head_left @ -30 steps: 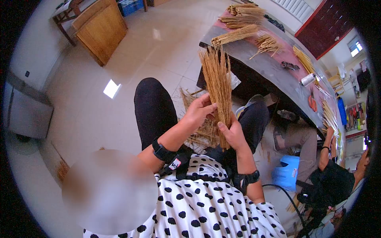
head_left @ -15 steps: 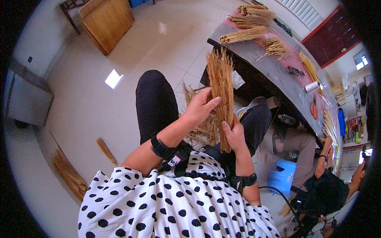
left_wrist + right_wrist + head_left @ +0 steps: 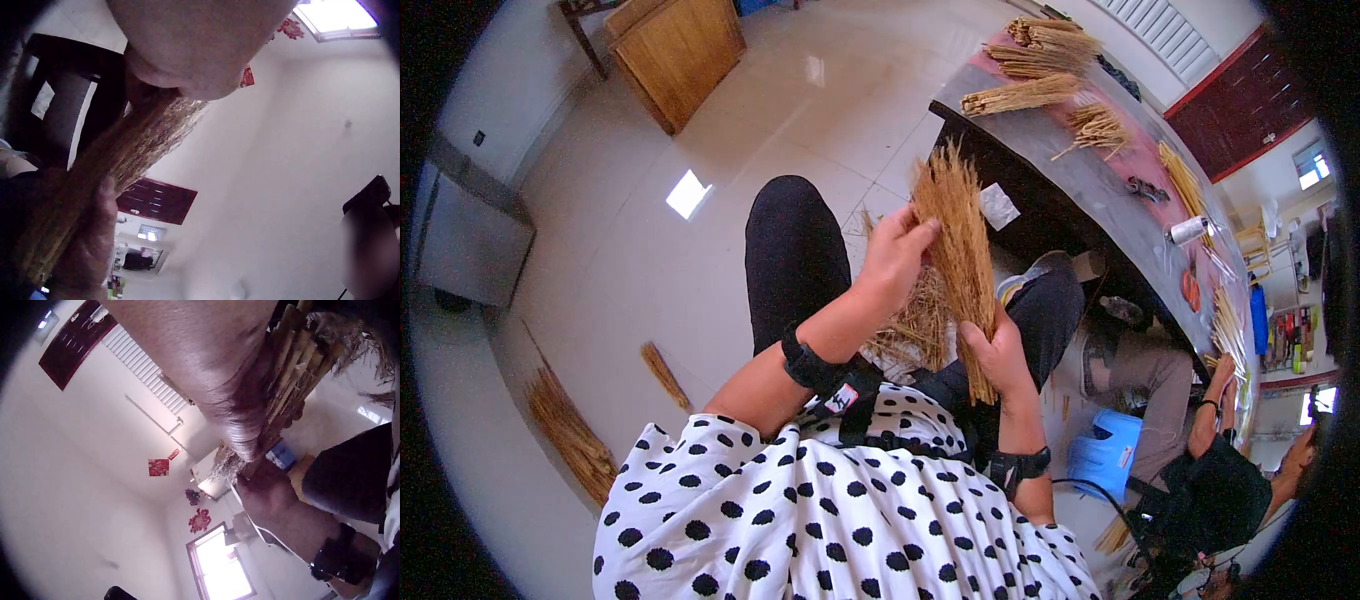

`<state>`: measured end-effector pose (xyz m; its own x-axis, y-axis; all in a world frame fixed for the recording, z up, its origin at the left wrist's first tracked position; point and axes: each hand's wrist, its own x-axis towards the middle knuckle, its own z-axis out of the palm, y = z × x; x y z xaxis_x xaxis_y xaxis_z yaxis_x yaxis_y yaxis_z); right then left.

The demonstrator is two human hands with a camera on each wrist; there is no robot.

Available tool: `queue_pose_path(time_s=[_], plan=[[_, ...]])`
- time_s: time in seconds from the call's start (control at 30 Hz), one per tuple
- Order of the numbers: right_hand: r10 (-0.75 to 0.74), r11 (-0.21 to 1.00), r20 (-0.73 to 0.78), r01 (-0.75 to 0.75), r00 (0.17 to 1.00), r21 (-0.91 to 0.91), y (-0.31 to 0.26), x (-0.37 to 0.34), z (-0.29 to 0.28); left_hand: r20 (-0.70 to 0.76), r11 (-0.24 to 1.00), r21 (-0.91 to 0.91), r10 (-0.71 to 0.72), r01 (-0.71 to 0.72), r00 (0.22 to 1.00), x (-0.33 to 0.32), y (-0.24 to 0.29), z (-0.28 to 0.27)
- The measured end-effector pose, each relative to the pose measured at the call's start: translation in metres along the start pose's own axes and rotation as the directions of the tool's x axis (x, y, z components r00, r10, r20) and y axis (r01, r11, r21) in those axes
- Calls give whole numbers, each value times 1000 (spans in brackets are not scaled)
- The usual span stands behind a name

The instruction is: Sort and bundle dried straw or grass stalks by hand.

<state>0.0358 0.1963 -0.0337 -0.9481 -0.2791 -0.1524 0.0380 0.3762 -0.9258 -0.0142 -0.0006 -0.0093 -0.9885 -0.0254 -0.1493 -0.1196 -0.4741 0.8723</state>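
A bundle of broom straw (image 3: 960, 265) stands slanted over the lap, its feathery heads at the far end and its cut stalks near the body. My right hand (image 3: 1002, 362) grips the stalk end, thumb across the front. Further up, my left hand (image 3: 890, 262) pinches the left edge near the heads, thumb in front and the other fingers mostly hidden behind. Seen from the right wrist, the thick cut stalk ends (image 3: 290, 375) stick out past the right hand. In the left wrist view, the straw runs between both hands.
Loose straw (image 3: 915, 335) lies on the floor between the knees. At right, a long table (image 3: 1090, 165) carries several straw bundles, a thread spool (image 3: 1188, 230) and red-handled scissors (image 3: 1190, 290). A blue stool (image 3: 1105, 450) stands by another person (image 3: 1215, 490). More straw (image 3: 565, 430) lies at left.
The bundle has tilted, its heads leaning left and its stalk end shifting right and nearer the body. My left hand has moved up toward the heads. Floor straw at left has come into view.
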Motion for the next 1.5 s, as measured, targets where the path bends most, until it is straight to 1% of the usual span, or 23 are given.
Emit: queue_pose_path(time_s=[0.13,0.2,0.27,0.33,0.4,0.47,0.5,0.53,0.6,0.63,0.67,0.7,0.83,0.97,1.03,1.1,1.17,1.23,1.3,1.37,1.4,1.47,1.5], plan=[[16,998,66,-20,998,55,-1,-12,-2,-66,998,-64,26,-30,997,7,16,-8],[153,950,153,-188,976,251,-16,-22,-5,-146,992,-101,65,-81,987,13,23,-15],[144,942,162,-185,976,279,-18,-26,-7,-152,979,-166,93,-118,984,17,29,-23],[135,934,161,-180,978,308,-17,-28,-10,-257,967,-171,143,-191,956,21,38,-31],[147,914,154,-193,977,358,-15,-28,-12,-242,949,-199,194,-245,951,22,42,-39],[127,921,109,-158,986,355,-10,-25,-10,-181,967,-181,149,-182,972,21,44,-42],[104,928,67,-121,992,351,-8,-24,-9,-103,992,-80,90,-98,991,17,40,-39],[104,928,66,-121,992,352,-5,-21,-8,-102,992,-80,89,-98,991,11,34,-33],[20,996,-154,-33,988,-85,-3,-13,-4,54,976,215,-56,43,997,-3,20,-18],[20,996,-153,-33,988,-83,-9,-11,-1,53,975,216,-56,43,997,-9,12,-10],[-109,949,-183,47,977,-313,-19,-9,2,91,976,212,-72,52,993,-13,4,-2],[-239,842,-180,112,954,-527,-24,-8,4,126,976,208,-89,61,988,-15,-2,2],[-111,852,-158,12,981,-524,-26,-5,4,166,998,64,-21,10,986,-11,-8,4],[-161,937,-123,112,979,-330,-28,-3,-3,218,1000,20,17,-22,976,-11,-3,4],[-152,963,-103,124,983,-241,-21,-2,-2,258,992,27,-124,121,958,-16,2,9],[-92,988,-29,94,995,118,-11,0,2,253,992,25,-126,124,959,-14,-4,8],[-65,988,3,64,998,143,-10,-2,0,246,992,21,-127,125,961,-8,-9,5],[-39,985,37,32,999,167,-14,-4,-1,96,996,11,-86,85,992,3,-5,-1],[109,923,153,-157,982,350,-22,-10,-4,54,998,-4,-56,56,997,10,4,-12],[107,902,181,-172,978,397,-23,-14,-7,-90,993,-117,-13,2,996,10,25,-12],[101,877,208,-186,973,442,-23,-15,-8,-89,993,-117,-14,4,996,12,32,-16],[93,873,190,-172,977,456,-21,-16,-9,-138,984,-145,88,-108,986,14,41,-26],[83,869,172,-156,982,469,-20,-15,-9,-99,989,-99,101,-111,990,14,40,-29]])
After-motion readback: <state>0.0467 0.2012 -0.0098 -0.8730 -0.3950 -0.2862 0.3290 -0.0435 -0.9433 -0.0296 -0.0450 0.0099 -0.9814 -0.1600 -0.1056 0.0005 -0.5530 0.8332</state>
